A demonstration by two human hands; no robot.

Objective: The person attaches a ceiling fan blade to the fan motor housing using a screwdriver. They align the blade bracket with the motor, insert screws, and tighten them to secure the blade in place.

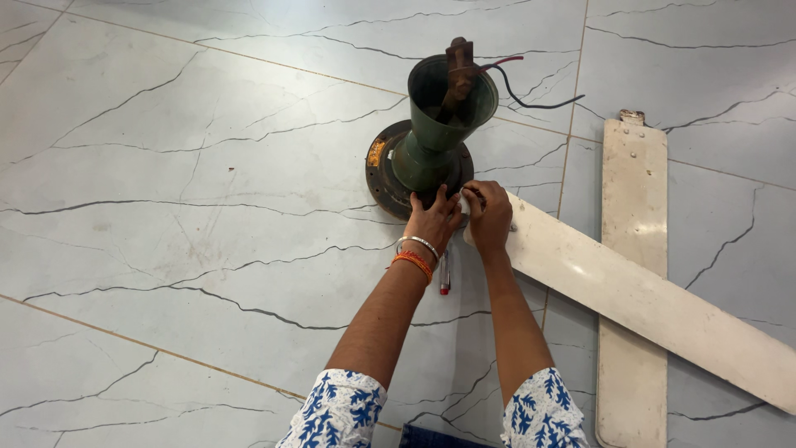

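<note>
On the grey-veined white marble floor (166, 166), the long cream metal fan blade (647, 303) meets the dark green fan motor (431, 141), both the left hand (433, 220) and right hand (489, 217) pinching fingers at that joint, where a slipped fastener could roll away.

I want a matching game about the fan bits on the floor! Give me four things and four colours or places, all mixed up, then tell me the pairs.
Things:
1. Cone-shaped cover
2. Wires
3. Loose fan blade
4. Pen-like tool

Descriptions:
A. Cream, lying flat to the right, partly under another blade
B. Dark green, standing on the round motor
C. On the floor under the left hand's wrist
D. Red and black, sticking out from the top

Pairs: 1-B, 2-D, 3-A, 4-C

The right hand rests on the end of the other blade by the motor.
</note>
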